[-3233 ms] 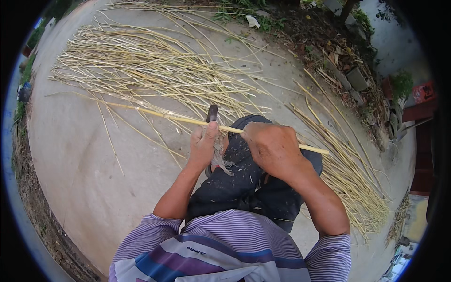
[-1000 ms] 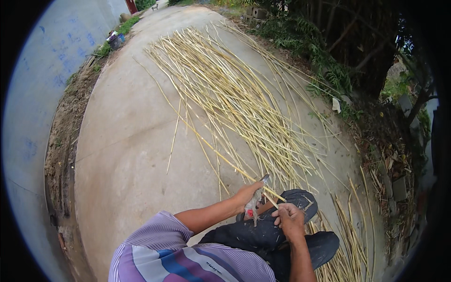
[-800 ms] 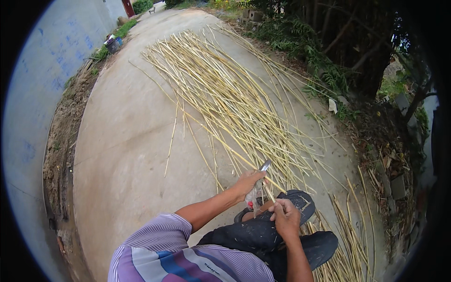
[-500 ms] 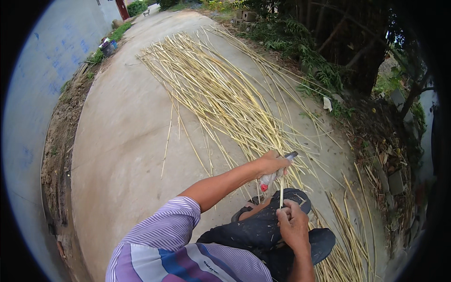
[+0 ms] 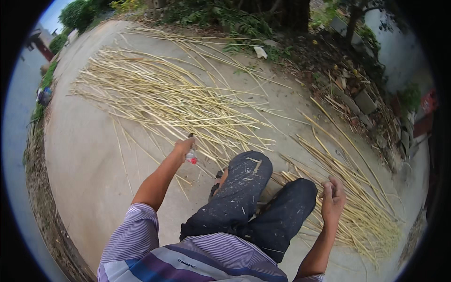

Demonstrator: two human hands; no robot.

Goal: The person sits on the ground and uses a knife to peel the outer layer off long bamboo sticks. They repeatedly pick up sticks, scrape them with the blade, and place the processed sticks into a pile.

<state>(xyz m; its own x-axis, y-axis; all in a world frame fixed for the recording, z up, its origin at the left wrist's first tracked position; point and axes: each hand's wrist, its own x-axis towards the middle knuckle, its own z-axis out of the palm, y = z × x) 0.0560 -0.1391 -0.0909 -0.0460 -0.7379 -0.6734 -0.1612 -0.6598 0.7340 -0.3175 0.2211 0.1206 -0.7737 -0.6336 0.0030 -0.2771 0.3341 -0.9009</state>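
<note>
My left hand [image 5: 183, 149] is closed around a small tool [image 5: 191, 155] with a dark end above the fist and a pale wrapping with a red tip below it. Its exact kind is partly hidden by the fingers. The hand is over the near edge of a large spread of long, pale yellow stalks [image 5: 155, 89] on the ground; whether it also grips a stalk I cannot tell. To the right of my knees, my right hand [image 5: 333, 199] has its fingers stretched upward and holds nothing. It is beside a second pile of stalks [image 5: 357, 202].
My bent knees [image 5: 251, 171] in dark trousers, flecked with plant bits, sit between the two piles. Underfoot is a concrete path [image 5: 84, 155]. Rubble and dry leaves [image 5: 361, 98] line the right side, with a tree trunk [image 5: 291, 14] behind. A pale wall [image 5: 21, 117] runs along the left.
My right hand has let go of the stalk and moved right to the second pile. My left hand has shifted left, still holding the tool. The view has swung to the right.
</note>
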